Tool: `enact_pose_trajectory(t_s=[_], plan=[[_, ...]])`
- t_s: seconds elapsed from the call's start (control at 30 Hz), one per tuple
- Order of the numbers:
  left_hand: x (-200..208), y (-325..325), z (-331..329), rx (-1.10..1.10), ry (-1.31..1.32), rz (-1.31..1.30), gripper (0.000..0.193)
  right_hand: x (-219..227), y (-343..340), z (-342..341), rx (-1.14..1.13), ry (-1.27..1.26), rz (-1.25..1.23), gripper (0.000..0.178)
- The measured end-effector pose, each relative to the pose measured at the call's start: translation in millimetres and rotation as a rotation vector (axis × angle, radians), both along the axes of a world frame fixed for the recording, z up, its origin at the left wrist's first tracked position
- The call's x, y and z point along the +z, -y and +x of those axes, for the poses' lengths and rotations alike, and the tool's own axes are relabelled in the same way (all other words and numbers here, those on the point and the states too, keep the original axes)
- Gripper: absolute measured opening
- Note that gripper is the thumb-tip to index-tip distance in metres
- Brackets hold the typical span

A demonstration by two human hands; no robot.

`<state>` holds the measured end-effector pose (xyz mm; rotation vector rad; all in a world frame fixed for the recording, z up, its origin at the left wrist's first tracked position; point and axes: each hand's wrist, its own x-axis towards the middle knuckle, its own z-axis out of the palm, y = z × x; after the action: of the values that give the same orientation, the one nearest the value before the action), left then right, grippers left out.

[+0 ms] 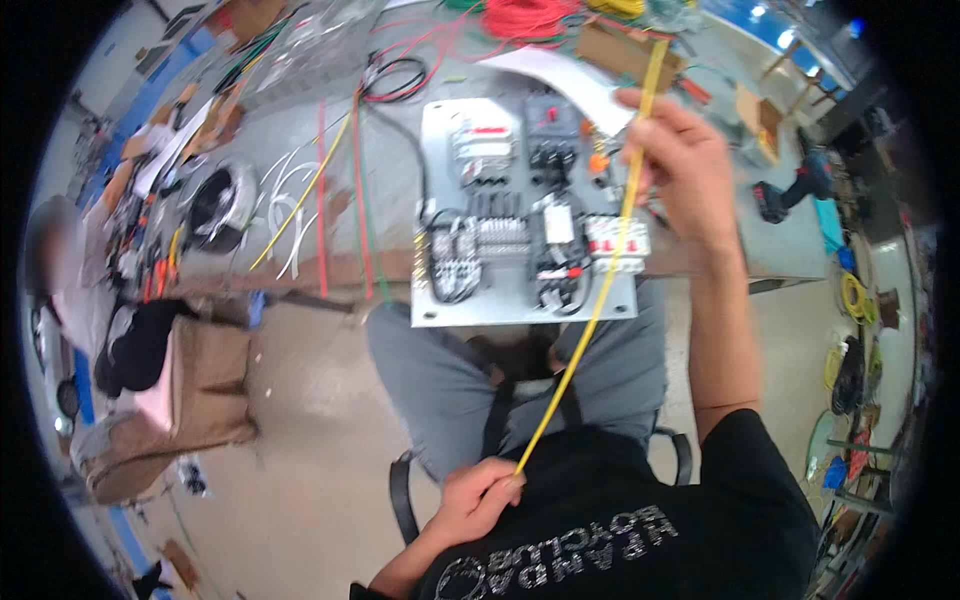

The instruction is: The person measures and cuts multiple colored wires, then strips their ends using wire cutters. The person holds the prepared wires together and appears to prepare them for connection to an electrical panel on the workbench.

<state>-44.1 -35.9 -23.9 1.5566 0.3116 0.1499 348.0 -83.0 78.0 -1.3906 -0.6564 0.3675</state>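
Observation:
A yellow wire (577, 362) runs in a straight slant between my two hands. My left hand (481, 499), low in front of my shirt, is closed with the wire's lower end pinched in the fingers. Up at the right, above the table, my right hand (680, 160) is closed on the wire near its upper end, which sticks up past the fingers. Behind the wire, a metal mounting plate (440, 130) with breakers, contactors and terminal blocks overhangs the table's front edge. The wire passes in front of the small white breakers (605, 240) at the plate's right.
A roll of black tape (221, 208) and loose white, red and green wires lie left on the table (320, 235). Red wire coils (525, 15) and a cardboard box (625, 50) stand at the back. A cordless drill (790, 190) lies right. Another person (85, 275) sits at the left.

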Motion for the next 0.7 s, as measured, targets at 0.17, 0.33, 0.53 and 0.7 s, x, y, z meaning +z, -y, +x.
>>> enact_pose_trajectory(t_s=[0.17,0.33,0.53,0.7], plan=[[-16,-4,0,0.039,-0.051,0.126,0.008,-13,-2,7,0.112,-0.152,0.082,0.034],[-10,-10,25,0.01,-0.083,-0.316,0.015,-13,1,-28,0.184,-0.19,0.155,0.036],[12,-24,66,0.088,0.065,-0.424,0.022,-24,7,-93,0.364,-0.21,-0.027,0.036],[10,-19,59,0.246,0.042,-0.065,0.013,-43,12,-118,0.43,-0.304,0.042,0.034]])
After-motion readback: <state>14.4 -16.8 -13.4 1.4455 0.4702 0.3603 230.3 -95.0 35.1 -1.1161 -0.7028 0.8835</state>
